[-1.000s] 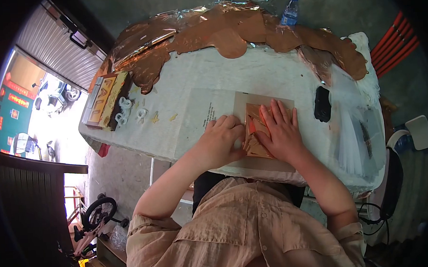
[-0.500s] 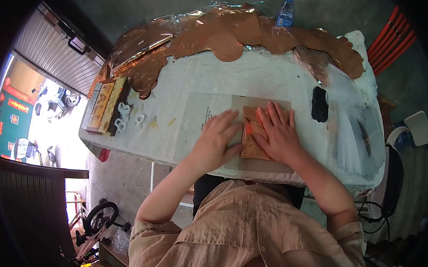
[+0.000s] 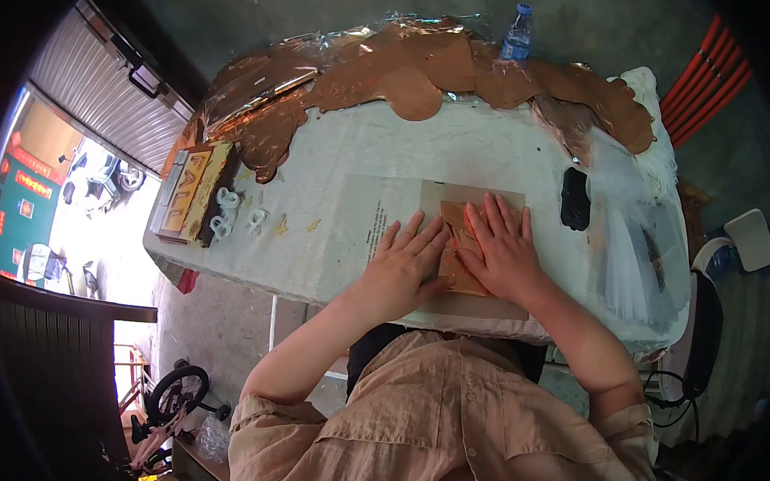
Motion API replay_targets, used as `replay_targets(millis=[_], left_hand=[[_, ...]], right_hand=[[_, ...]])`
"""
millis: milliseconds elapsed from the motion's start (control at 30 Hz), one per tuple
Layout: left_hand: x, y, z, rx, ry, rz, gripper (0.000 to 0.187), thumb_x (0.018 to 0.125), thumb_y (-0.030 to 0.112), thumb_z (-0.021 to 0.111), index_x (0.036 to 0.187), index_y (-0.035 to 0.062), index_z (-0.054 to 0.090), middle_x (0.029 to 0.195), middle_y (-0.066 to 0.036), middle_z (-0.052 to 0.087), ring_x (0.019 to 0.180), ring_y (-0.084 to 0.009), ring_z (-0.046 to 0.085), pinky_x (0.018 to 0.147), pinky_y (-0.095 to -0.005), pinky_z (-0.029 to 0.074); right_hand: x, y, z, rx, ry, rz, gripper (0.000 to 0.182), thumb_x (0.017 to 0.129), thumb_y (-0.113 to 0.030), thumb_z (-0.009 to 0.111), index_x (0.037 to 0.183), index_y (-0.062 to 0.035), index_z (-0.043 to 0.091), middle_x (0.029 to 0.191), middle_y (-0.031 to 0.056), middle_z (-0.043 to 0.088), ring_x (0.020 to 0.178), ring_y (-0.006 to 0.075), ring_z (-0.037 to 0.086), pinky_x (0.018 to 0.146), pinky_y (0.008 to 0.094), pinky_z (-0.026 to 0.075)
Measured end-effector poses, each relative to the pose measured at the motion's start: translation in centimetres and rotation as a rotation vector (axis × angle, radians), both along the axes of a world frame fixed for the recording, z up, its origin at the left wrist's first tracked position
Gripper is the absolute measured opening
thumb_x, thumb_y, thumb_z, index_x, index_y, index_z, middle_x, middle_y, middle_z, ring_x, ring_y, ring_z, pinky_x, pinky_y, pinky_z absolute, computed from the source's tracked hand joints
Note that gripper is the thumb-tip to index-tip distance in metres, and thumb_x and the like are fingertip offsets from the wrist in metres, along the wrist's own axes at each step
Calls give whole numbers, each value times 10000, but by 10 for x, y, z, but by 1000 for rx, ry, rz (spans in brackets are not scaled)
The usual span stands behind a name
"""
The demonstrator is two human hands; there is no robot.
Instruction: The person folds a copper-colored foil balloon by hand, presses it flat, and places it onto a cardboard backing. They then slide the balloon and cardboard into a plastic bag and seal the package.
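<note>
A copper-brown sheet piece (image 3: 460, 276) with an orange-red patch lies on a flat grey-beige board (image 3: 517, 309) near the front edge of the table. My right hand (image 3: 502, 252) lies over the right part of the piece, fingers stretched and a little apart. At its left edge rests my left hand (image 3: 401, 270), palm down with fingers spread, the thumb reaching over the piece. Under and beside my left hand is a clear sheet (image 3: 349, 212) with small print. Neither hand grips anything.
Brown leather-like sheets (image 3: 378, 77) and foil line the far edge, with a water bottle (image 3: 517, 35). At left are a box (image 3: 192, 193), white rings (image 3: 257, 218) and yellow pieces (image 3: 281, 224). A black object (image 3: 575, 199) and plastic sleeves (image 3: 631, 260) lie at right.
My left hand has come down and now rests flatter beside the brown piece. My right hand stays on the piece. The view has shifted slightly.
</note>
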State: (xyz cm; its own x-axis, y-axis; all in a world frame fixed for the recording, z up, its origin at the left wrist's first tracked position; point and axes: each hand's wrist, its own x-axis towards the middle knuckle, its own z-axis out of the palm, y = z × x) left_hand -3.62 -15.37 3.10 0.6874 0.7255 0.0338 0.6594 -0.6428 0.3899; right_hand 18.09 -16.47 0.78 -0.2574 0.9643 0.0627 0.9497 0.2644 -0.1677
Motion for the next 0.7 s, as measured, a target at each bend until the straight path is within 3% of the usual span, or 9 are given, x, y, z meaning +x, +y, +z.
replay_targets(millis=[167,367,467,633,700], left_hand=[[3,2,-8,127,9,-26,709,921,467,547,1442,20,368,1524,-147,325,1451,-297,219,1171,-491,153],[4,8,-2,97,10,-76,750,887,514,571,1431,29,394,1505,-136,365,1434,-264,270,1168,-448,188],[5,9,-2,120,6,-66,766,839,465,653,1422,34,407,1496,-133,378,1417,-270,303,1147,-448,244],[5,8,-2,167,12,-54,751,847,508,616,1403,34,440,1472,-133,415,1392,-266,347,1144,-441,257],[5,9,-2,161,12,-53,748,846,506,618,1400,35,443,1470,-133,418,1392,-267,346,1143,-441,258]], right_hand=[[1,1,-3,10,-5,1,712,927,-449,512,1507,-115,272,1554,210,217,1449,355,188,1135,614,79],[5,1,-5,-24,52,-23,767,931,-459,514,1506,-40,226,1561,206,201,1463,341,156,1153,578,63],[12,6,-7,-47,125,-8,879,890,-521,560,1504,-6,198,1570,203,176,1473,325,125,1168,542,52],[40,9,27,-326,48,141,1214,661,-635,742,1519,-22,140,1588,197,105,1486,297,72,1178,526,27],[52,7,40,-361,11,132,1254,629,-635,761,1522,-26,124,1590,197,96,1486,297,64,1179,525,25]])
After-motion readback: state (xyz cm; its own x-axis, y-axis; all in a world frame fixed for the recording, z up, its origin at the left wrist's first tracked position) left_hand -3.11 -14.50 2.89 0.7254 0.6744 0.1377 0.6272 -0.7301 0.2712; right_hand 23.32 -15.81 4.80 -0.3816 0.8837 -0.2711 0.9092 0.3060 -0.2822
